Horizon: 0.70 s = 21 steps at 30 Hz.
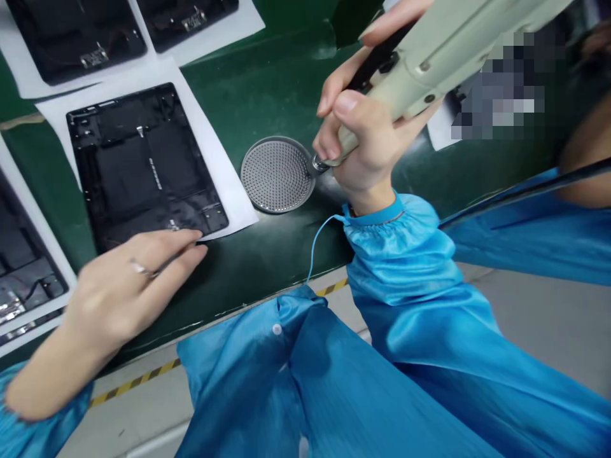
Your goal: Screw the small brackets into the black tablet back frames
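Note:
My right hand (365, 137) is wrapped round a pale green electric screwdriver (429, 63). Its lower end, with a metal nose, points at the right rim of a round grey screw tray (277, 175) whose floor is dotted with small holes. To the left, an opened black tablet housing (143, 162) lies on white paper, its inner parts and cables showing. My left hand (121, 286), with a ring on one finger, rests along the housing's near edge. Its fingers are stretched out towards the near right corner; their undersides are hidden.
More opened tablet housings lie on white sheets, at the top left (79, 38) and at the left edge (23, 267). The green table (224, 267) ends just before my blue smock. At the right, another person's blue sleeve (539, 235) and a dark cable are near.

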Motion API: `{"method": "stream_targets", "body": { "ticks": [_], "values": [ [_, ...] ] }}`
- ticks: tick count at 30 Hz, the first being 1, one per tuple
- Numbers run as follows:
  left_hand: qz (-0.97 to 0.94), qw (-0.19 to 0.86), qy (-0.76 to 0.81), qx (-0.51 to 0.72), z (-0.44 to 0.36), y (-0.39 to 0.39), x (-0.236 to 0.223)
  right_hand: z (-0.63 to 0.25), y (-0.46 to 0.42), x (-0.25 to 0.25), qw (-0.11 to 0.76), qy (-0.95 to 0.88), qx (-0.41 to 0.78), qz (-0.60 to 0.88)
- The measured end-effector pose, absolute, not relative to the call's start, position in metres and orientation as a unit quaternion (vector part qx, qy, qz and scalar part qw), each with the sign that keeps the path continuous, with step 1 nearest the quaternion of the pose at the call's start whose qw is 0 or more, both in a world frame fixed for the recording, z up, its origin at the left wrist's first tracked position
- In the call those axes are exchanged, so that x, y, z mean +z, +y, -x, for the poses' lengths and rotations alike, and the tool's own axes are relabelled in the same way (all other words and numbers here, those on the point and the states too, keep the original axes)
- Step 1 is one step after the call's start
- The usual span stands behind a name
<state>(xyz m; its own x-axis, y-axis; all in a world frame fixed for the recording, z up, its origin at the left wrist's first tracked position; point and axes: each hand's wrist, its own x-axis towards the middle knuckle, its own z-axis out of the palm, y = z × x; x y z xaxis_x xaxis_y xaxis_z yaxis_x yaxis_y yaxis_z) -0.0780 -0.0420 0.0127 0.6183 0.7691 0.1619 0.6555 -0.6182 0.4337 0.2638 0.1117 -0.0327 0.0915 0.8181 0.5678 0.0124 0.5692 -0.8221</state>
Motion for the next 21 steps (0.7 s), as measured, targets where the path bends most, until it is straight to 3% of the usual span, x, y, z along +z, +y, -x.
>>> {"method": "stream_targets", "body": {
  "ticks": [5,16,21],
  "values": [
    [-0.919,0.076,0.345,0.176,0.043,-0.028,-0.019,-0.265,0.116,-0.037,0.694,-0.585,0.323,0.268],
    [-0.840,0.154,0.496,0.158,0.083,-0.015,0.023,-0.258,0.114,-0.034,0.730,-0.557,0.316,0.238],
    [-0.835,0.226,0.481,0.143,0.102,-0.030,0.015,-0.263,0.112,-0.033,0.720,-0.560,0.350,0.213]
  ]
}}
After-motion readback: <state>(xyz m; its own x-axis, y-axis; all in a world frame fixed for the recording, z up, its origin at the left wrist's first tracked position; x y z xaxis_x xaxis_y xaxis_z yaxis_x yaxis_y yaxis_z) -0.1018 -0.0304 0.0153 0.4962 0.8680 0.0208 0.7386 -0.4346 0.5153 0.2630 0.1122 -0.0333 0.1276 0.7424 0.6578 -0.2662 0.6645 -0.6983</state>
